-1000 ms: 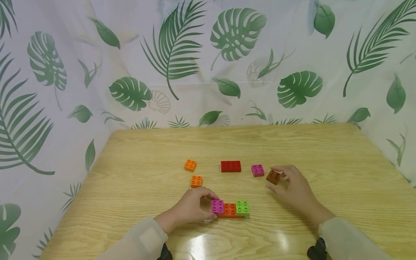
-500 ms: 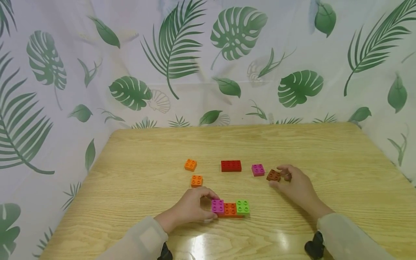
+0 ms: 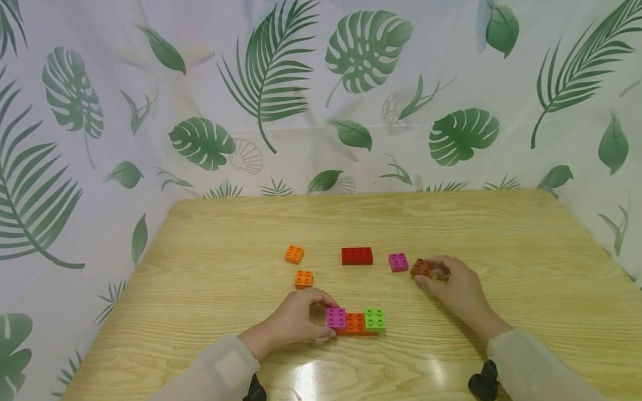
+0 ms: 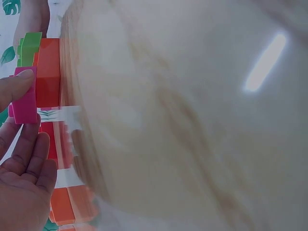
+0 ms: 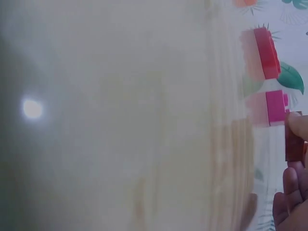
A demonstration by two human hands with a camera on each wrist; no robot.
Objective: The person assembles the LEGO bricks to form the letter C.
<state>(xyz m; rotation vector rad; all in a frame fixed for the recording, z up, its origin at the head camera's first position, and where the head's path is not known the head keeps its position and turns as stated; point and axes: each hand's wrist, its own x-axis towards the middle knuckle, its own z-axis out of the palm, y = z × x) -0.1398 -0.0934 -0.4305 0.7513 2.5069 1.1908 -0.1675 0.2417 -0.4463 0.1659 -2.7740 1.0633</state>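
1. From where I stand, the right grip (image 3: 458,292) is drawn in to a brick's width, pinching the brown brick (image 3: 422,267) between thumb and fingers.
2. That brick is beside the loose pink brick (image 3: 398,263), on its right, studs upward. It looks lifted slightly off the tabletop (image 3: 225,239).
3. The left grip (image 3: 296,320) is spread no wider than the pink end brick (image 3: 335,318), thumb on the near side, a finger on the far side. That brick overhangs the left end of the orange-red base (image 3: 355,323); the lime brick (image 3: 374,319) caps the other end.
4. To handle the brown brick well, I'd pinch low on opposite walls, leave its studs and underside free, and level it.
5. I'd lift it clear of the loose pink brick before shifting it sideways.
6. The left grip should steady without squeezing upward; pressure on that overhang could loosen the joint.
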